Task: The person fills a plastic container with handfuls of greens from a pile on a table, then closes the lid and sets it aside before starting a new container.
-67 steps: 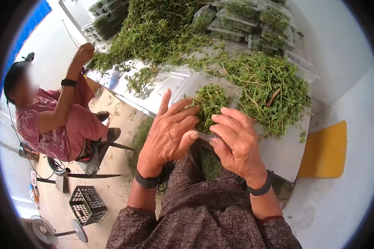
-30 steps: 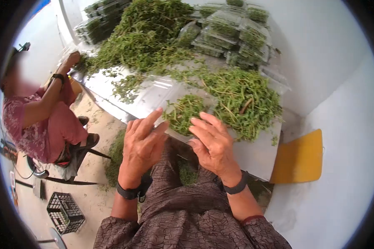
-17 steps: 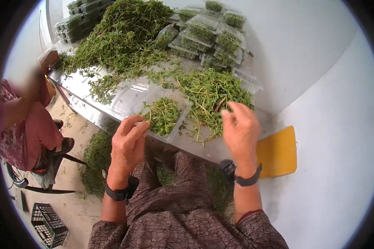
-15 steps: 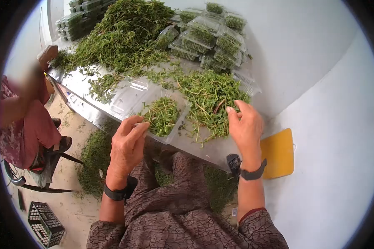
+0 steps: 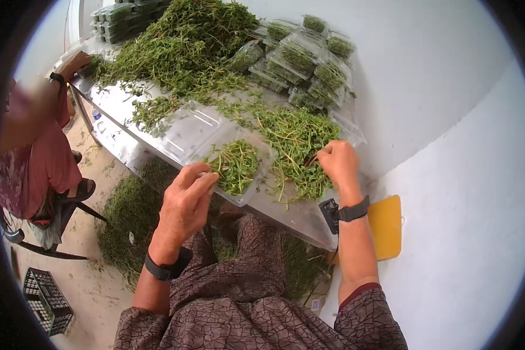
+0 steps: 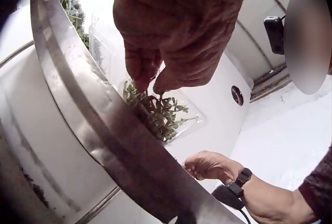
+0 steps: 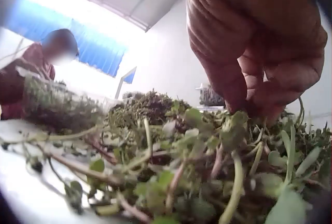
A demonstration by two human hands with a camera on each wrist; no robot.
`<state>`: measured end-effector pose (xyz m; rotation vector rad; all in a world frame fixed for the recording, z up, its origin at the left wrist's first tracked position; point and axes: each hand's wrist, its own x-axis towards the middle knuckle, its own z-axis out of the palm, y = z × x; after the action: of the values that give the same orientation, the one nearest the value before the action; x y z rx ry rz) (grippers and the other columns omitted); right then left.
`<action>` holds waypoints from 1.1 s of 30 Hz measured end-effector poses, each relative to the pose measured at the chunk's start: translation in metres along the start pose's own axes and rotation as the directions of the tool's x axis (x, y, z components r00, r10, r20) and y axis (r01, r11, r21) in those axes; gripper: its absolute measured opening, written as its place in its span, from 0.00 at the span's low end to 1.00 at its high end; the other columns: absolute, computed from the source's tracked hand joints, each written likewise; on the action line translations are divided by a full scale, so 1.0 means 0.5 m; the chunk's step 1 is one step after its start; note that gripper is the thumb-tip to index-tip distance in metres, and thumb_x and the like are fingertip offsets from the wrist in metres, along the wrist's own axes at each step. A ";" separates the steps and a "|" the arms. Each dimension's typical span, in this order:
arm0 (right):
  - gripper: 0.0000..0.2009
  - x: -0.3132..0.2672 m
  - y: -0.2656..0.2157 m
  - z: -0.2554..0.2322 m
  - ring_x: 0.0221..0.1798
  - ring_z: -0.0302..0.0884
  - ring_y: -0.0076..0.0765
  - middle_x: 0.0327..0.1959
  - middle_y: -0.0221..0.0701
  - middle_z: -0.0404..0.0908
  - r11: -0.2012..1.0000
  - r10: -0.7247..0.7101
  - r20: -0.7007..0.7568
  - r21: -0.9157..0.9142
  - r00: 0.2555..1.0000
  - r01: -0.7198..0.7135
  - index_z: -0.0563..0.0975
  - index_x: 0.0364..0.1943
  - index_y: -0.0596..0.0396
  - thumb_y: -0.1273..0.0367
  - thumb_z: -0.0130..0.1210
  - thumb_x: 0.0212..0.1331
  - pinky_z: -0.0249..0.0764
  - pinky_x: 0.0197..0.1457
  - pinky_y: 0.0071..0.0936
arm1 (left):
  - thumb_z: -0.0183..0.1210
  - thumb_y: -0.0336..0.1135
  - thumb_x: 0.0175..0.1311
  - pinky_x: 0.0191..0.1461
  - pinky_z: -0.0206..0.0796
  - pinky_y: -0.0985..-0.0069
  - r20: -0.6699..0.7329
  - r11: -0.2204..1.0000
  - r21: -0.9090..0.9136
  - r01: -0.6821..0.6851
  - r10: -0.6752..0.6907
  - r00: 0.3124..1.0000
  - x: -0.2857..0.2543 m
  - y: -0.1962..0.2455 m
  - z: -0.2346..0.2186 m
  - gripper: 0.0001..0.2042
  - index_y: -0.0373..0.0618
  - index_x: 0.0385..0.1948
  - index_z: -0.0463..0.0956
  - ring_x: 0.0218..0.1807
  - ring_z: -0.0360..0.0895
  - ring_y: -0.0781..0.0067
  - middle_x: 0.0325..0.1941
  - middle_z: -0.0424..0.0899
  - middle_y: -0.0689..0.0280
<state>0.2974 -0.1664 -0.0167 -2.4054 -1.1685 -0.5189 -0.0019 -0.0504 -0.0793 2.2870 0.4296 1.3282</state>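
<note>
Beside a pale wall [image 5: 443, 87] at two o'clock; at a metal tabletop [image 5: 277, 214], with a big heap [image 5: 186, 52] of greens at eleven and stacked packs [image 5: 300, 55] past twelve. Has now lowered the right hand [image 5: 341, 167] into the loose pile [image 5: 291, 131] at one, curling once-parted fingers to pinch sprigs: contact made. Keeps the left hand [image 5: 184, 204] by the open, part-filled tray [image 5: 265, 165] at twelve, with fingers bent nearly together, grip unclear.

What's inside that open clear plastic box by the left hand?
A small heap of leafy green stems lies in the box, with the left hand at its edge. The heap covers the middle of the box's floor, so whatever lies underneath cannot be seen.
</note>
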 end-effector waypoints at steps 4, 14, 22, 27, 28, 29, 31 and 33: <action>0.07 0.013 0.009 -0.040 0.20 0.76 0.41 0.20 0.39 0.81 0.936 0.139 0.000 0.326 0.990 -0.132 0.81 0.20 0.58 0.69 0.58 0.45 0.70 0.28 0.39 | 0.59 0.16 0.49 0.41 0.74 0.66 0.003 1.000 0.012 -0.006 0.006 1.000 0.000 0.000 -0.001 0.15 0.39 0.41 0.77 0.40 0.81 0.54 0.47 0.78 0.55; 0.07 0.033 -0.033 -0.150 0.23 0.79 0.23 0.23 0.33 0.81 0.548 0.354 0.041 0.801 0.934 -0.243 0.78 0.29 0.64 0.72 0.54 0.57 0.73 0.22 0.19 | 0.59 0.16 0.50 0.41 0.74 0.66 -0.006 1.000 0.005 0.013 -0.013 1.000 0.001 -0.002 0.002 0.14 0.38 0.40 0.78 0.41 0.81 0.53 0.48 0.78 0.55; 0.07 0.015 -0.123 -0.186 0.27 0.82 0.25 0.28 0.35 0.82 0.335 0.188 0.114 0.926 0.976 -0.172 0.77 0.34 0.63 0.71 0.53 0.61 0.75 0.24 0.18 | 0.59 0.17 0.53 0.42 0.74 0.65 -0.017 1.000 -0.028 0.002 -0.003 1.000 0.007 0.001 -0.001 0.13 0.39 0.40 0.78 0.42 0.81 0.51 0.46 0.79 0.54; 0.08 -0.020 -0.196 -0.158 0.27 0.82 0.25 0.29 0.37 0.83 0.226 0.040 0.235 0.945 0.971 -0.238 0.78 0.35 0.64 0.71 0.53 0.62 0.76 0.23 0.18 | 0.59 0.16 0.52 0.43 0.75 0.66 0.017 1.000 -0.022 0.014 -0.014 1.000 -0.002 -0.008 -0.001 0.15 0.40 0.42 0.78 0.45 0.82 0.54 0.50 0.78 0.55; 0.08 -0.026 -0.202 -0.137 0.27 0.82 0.25 0.29 0.37 0.83 0.215 0.038 0.249 0.944 0.968 -0.251 0.78 0.35 0.64 0.71 0.53 0.62 0.76 0.23 0.18 | 0.59 0.16 0.53 0.43 0.75 0.66 0.016 0.999 -0.035 0.009 -0.008 1.000 -0.002 -0.008 -0.001 0.14 0.40 0.43 0.78 0.45 0.82 0.54 0.51 0.78 0.55; 0.08 -0.030 -0.205 -0.110 0.27 0.82 0.25 0.29 0.37 0.83 0.253 -0.020 0.331 0.914 0.943 -0.316 0.78 0.35 0.64 0.71 0.54 0.62 0.77 0.23 0.18 | 0.59 0.17 0.54 0.43 0.76 0.66 0.025 0.999 -0.043 0.023 -0.021 0.999 -0.002 -0.009 -0.001 0.14 0.40 0.43 0.78 0.45 0.82 0.54 0.51 0.78 0.55; 0.10 -0.038 -0.214 -0.085 0.28 0.83 0.26 0.30 0.39 0.83 0.400 -0.085 0.511 0.804 0.855 -0.441 0.78 0.36 0.66 0.69 0.56 0.62 0.76 0.23 0.19 | 0.59 0.17 0.54 0.41 0.75 0.65 0.005 0.999 -0.040 0.005 -0.005 1.000 0.002 -0.005 0.000 0.12 0.39 0.41 0.78 0.42 0.81 0.53 0.48 0.78 0.54; 0.11 -0.050 -0.216 -0.072 0.28 0.83 0.27 0.30 0.40 0.83 0.511 -0.003 0.455 0.766 0.890 -0.390 0.79 0.38 0.67 0.69 0.56 0.61 0.75 0.25 0.20 | 0.59 0.18 0.55 0.39 0.74 0.65 -0.040 0.998 -0.043 -0.049 0.047 0.998 0.005 -0.008 0.001 0.11 0.38 0.40 0.78 0.39 0.81 0.52 0.45 0.79 0.54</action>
<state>0.1910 -0.1403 0.0232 -1.7130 -0.9266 0.5842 -0.0002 -0.0459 -0.0797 2.2511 0.3566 1.3944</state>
